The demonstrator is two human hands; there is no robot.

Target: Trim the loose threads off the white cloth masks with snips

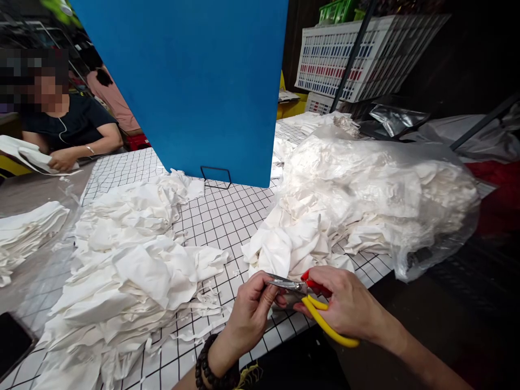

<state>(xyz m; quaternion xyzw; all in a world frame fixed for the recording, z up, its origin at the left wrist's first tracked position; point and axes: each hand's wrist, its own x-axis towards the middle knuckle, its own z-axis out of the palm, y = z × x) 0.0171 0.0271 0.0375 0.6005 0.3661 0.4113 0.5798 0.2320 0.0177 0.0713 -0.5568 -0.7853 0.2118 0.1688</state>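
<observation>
Right hand (345, 306): closed on the yellow-and-red handles of the scissors (303, 292). Left hand (249, 311): fingertips pinched at the blades; whether cloth lies between them cannot be told. Scissors: at the table (219, 216) near edge. Left of scissors: heap of cut white cloth (134, 271) with trimmed strips. Behind scissors: bag (377, 189), still full. Far left: another person's hand (63, 160).

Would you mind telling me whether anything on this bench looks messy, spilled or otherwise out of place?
Yes: white cloth pieces spill out of the open clear plastic bag onto the grid-patterned table, and thin white offcut strips lie scattered beside the left heap. The scissors look intact.
</observation>
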